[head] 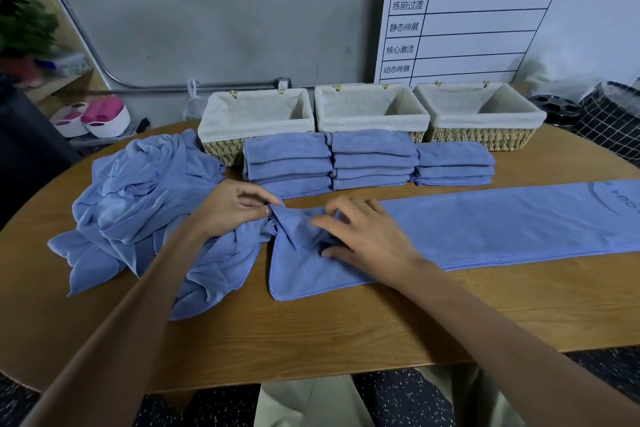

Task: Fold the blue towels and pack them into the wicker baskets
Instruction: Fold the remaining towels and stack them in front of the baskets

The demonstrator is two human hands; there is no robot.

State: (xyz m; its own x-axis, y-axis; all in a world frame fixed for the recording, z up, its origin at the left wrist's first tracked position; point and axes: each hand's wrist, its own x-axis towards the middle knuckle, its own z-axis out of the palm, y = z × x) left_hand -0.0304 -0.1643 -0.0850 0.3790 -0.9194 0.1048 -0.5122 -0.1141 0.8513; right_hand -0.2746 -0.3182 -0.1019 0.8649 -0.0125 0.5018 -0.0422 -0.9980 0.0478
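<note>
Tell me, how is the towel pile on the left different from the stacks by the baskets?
The pile is loose and crumpled; the stacks are folded flat. The pile is one sprawling heap; the stacks stand as three tidy columns side by side. The left hand rests at the pile's edge; nothing touches the stacks. Both are blue and lie on the table, outside the baskets.

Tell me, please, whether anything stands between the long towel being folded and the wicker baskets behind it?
Yes. Three stacks of folded blue towels sit on the round wooden table, directly between the long blue towel and the three cloth-lined wicker baskets. The towel would need lifting over them.
</note>
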